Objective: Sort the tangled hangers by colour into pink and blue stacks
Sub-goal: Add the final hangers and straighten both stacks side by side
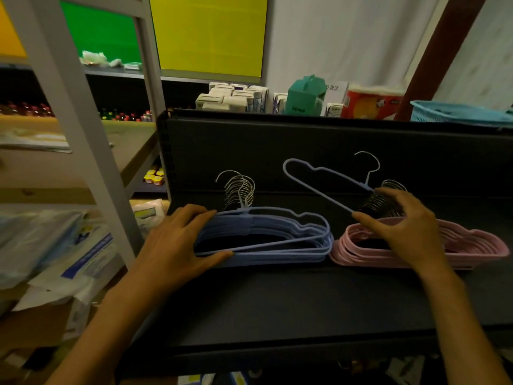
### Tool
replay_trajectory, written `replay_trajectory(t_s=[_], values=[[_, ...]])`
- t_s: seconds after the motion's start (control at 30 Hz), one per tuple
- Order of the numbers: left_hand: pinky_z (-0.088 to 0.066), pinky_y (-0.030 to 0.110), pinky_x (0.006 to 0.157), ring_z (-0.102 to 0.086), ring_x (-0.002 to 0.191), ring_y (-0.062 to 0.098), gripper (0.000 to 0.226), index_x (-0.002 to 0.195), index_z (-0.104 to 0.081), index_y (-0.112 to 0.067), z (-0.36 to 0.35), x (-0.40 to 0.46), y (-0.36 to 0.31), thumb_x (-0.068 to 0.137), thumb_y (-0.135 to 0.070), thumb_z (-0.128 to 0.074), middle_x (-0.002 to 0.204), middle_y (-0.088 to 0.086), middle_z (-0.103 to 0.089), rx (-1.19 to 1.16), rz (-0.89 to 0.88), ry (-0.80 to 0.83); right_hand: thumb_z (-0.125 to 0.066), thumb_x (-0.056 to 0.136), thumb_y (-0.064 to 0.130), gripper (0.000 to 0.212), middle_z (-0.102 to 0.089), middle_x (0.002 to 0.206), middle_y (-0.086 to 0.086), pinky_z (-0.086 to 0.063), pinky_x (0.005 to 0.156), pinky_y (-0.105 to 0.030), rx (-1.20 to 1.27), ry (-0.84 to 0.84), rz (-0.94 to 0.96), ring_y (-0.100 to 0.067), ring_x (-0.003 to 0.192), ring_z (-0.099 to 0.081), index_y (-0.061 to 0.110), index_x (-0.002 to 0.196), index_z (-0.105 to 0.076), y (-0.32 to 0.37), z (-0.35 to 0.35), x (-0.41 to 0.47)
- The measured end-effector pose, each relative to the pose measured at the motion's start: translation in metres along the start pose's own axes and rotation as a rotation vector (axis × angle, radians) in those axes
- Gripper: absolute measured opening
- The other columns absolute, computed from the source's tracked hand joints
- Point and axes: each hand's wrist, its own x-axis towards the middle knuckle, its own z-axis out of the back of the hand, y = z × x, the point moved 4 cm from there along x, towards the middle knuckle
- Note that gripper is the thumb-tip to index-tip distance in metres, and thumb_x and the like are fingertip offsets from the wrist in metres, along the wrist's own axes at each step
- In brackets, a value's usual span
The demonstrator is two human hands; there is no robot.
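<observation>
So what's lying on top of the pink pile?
The right hand rests on the pink stack, holding a loose blue hanger above it. Whatever lies beneath the hand is hidden.

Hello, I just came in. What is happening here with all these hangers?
A person is sorting hangers by colour on a dark shelf. The left hand rests on the end of the blue stack, thumb at the front edge. The right hand lies over the pink stack and holds one loose blue hanger, which is lifted and tilted above the pink pile. That hanger is not yet on the blue stack.
</observation>
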Motion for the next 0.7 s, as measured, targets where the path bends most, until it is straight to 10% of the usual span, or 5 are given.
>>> replay_trajectory(t_s=[0.7], values=[[-0.045, 0.026, 0.088, -0.045, 0.111, 0.011, 0.092, 0.141, -0.034, -0.028, -0.005, 0.003, -0.003, 0.066, -0.082, -0.038, 0.136, -0.007, -0.039, -0.049, -0.017, 0.088, -0.069, 0.064, 0.053, 0.075, -0.053, 0.128, -0.01, -0.045, 0.092, -0.038, 0.019, 0.019, 0.035, -0.024, 0.117, -0.049, 0.017, 0.128, -0.052, -0.013, 0.006, -0.005]])
